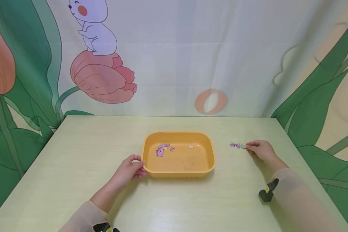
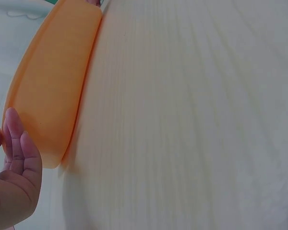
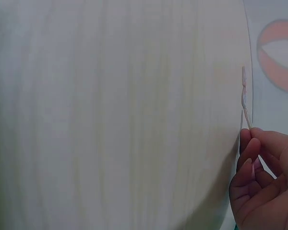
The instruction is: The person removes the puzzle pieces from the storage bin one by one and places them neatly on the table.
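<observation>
A yellow plastic tray (image 1: pixel 178 174) lies on the table, and my left hand (image 1: pixel 130 169) holds its left end, thumb by the rim and fingers against the outer wall. In the left wrist view those fingers (image 2: pixel 25 153) touch the orange-looking tray (image 2: pixel 53 86). To the right of the tray, my right hand (image 1: pixel 261 149) pinches a small pale green flat piece (image 1: pixel 243 146) between thumb and fingertips. Just left of that piece is a small pink, purple and blue flat cutout (image 1: pixel 235 145). Seen edge-on in the right wrist view, the thin cutout (image 3: pixel 244 91) lies beyond the fingertips.
Inside the tray lie a purple pony-like cutout (image 1: pixel 160 150), a tiny purple piece (image 1: pixel 172 149) and a pale piece (image 1: pixel 191 146). The pale table (image 1: pixel 104 138) meets a printed curtain (image 1: pixel 168 64) at its back edge. Dark devices are strapped to both wrists.
</observation>
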